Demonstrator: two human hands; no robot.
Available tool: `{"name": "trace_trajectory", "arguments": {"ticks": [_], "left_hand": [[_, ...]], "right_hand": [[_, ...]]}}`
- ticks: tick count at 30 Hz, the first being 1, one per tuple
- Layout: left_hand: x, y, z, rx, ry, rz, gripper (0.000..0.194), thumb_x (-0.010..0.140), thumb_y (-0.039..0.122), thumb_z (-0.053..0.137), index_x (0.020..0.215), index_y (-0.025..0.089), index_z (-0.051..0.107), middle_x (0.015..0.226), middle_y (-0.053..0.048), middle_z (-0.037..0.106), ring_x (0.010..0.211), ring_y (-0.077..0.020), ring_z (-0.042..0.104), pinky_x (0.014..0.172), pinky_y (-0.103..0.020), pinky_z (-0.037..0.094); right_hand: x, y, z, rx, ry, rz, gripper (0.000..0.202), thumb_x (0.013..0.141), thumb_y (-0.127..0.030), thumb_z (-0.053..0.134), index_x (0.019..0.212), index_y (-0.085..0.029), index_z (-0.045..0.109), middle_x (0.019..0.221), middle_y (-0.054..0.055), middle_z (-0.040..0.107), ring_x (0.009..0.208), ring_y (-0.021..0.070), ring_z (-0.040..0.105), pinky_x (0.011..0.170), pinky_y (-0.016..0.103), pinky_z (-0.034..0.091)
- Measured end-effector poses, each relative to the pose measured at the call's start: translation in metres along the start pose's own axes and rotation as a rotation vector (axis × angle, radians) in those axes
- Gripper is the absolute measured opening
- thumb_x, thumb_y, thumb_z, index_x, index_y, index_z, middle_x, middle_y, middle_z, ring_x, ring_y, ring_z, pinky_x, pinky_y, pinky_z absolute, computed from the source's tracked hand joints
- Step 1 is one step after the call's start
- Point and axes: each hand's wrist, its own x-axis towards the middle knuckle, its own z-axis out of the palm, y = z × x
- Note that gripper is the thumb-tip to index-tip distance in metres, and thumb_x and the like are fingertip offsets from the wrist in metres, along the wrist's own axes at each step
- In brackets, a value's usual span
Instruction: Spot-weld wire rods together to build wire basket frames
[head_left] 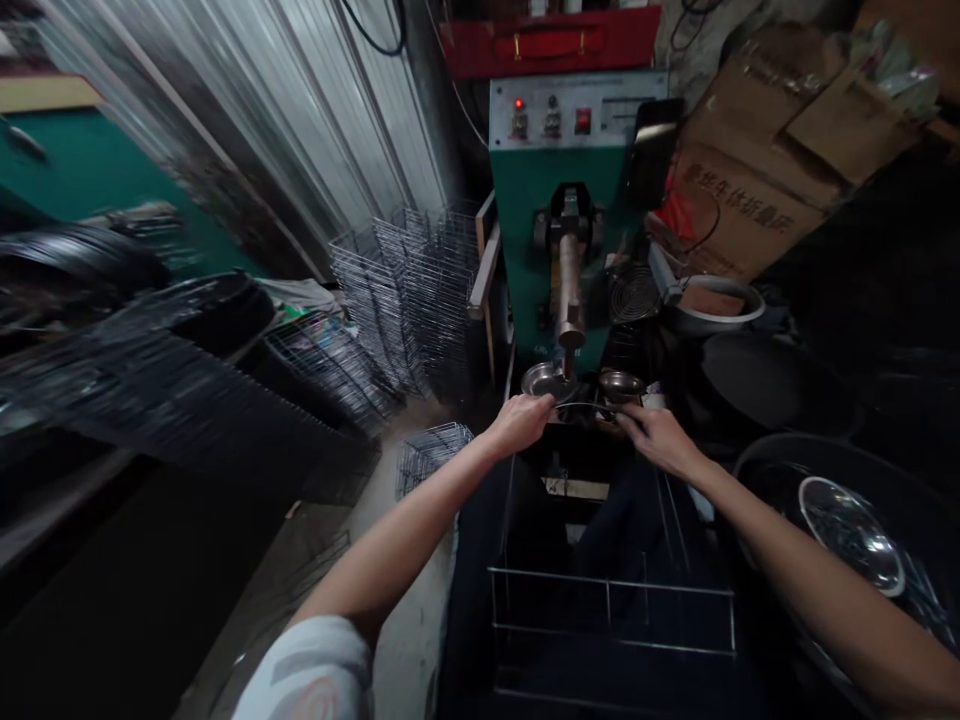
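Left hand (525,422) and right hand (660,437) both pinching a thin curved wire (585,404) that spans between them. Wire frame (611,582) on hands' near side; metal bowl (535,386) just beyond left hand; green machine (517,220) ahead.

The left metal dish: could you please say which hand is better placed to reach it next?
Probably the left hand: it is close beside that dish, while the right hand is nearer the other dish.

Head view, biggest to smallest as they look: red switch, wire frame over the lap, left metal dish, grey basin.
1. Wire frame, helped by nearness
2. Basin
3. Left dish
4. Red switch
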Motion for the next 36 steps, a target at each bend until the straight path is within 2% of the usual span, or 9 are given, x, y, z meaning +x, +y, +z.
{"name": "trace_trajectory", "arguments": {"ticks": [4,7,15,18,21,27,36], "left_hand": [[-0.003,-0.002,0.001,0.015,-0.017,-0.002,0.021,0.101,0.023,0.046,0.107,0.019,0.066,0.088,-0.009,0.076,0.082,-0.0239,0.073,0.077,-0.03,0.051],[-0.004,-0.002,0.001,0.021,-0.03,-0.008,0.024,0.102,0.022,0.044,0.109,0.018,0.066,0.085,-0.009,0.075,0.08,-0.0242,0.073,0.074,-0.03,0.05],[-0.003,-0.002,0.001,0.072,-0.068,-0.035,0.024,0.103,0.023,0.042,0.105,0.019,0.066,0.087,-0.009,0.077,0.08,-0.0236,0.074,0.072,-0.029,0.048],[0.001,-0.002,-0.002,0.101,-0.081,-0.056,0.025,0.104,0.025,0.042,0.108,0.019,0.066,0.09,-0.01,0.078,0.083,-0.0248,0.074,0.074,-0.03,0.048],[0.005,-0.003,-0.007,0.126,-0.093,-0.081,0.027,0.104,0.03,0.042,0.112,0.02,0.066,0.095,-0.011,0.079,0.086,-0.0275,0.075,0.074,-0.032,0.049],[0.01,-0.008,-0.015,0.162,-0.101,-0.131,0.028,0.104,0.033,0.042,0.113,0.023,0.066,0.099,-0.01,0.079,0.093,-0.0284,0.075,0.075,-0.032,0.049],[0.019,-0.014,-0.024,0.178,-0.088,-0.133,0.027,0.104,0.033,0.043,0.111,0.022,0.066,0.101,-0.011,0.079,0.097,-0.0288,0.075,0.079,-0.033,0.05]], "right_hand": [[-0.005,-0.001,0.003,-0.029,0.021,0.049,0.041,0.102,-0.042,0.044,0.115,-0.022,0.077,0.1,0.011,0.079,0.091,0.0301,0.075,0.077,0.035,0.051],[-0.003,-0.007,0.008,-0.098,0.005,0.068,0.04,0.103,-0.04,0.043,0.119,-0.023,0.075,0.1,0.012,0.079,0.09,0.0302,0.074,0.075,0.034,0.05],[0.006,-0.025,0.003,-0.42,-0.196,0.156,0.037,0.104,-0.035,0.045,0.134,-0.029,0.066,0.096,0.012,0.076,0.082,0.0306,0.072,0.063,0.032,0.042],[0.014,-0.025,0.0,-0.397,-0.205,0.167,0.036,0.106,-0.037,0.043,0.132,-0.028,0.066,0.096,0.013,0.074,0.081,0.0312,0.071,0.063,0.033,0.041],[0.023,-0.022,-0.001,-0.368,-0.219,0.162,0.034,0.107,-0.039,0.041,0.122,-0.025,0.068,0.095,0.014,0.073,0.081,0.0308,0.07,0.065,0.033,0.041],[0.04,-0.025,-0.003,-0.391,-0.278,0.12,0.03,0.108,-0.039,0.04,0.113,-0.023,0.065,0.106,0.011,0.074,0.097,0.028,0.07,0.075,0.031,0.043],[0.058,-0.046,-0.014,-0.622,-0.35,0.107,0.033,0.109,-0.035,0.035,0.124,-0.022,0.061,0.101,0.013,0.075,0.092,0.0308,0.073,0.071,0.034,0.045]]}}
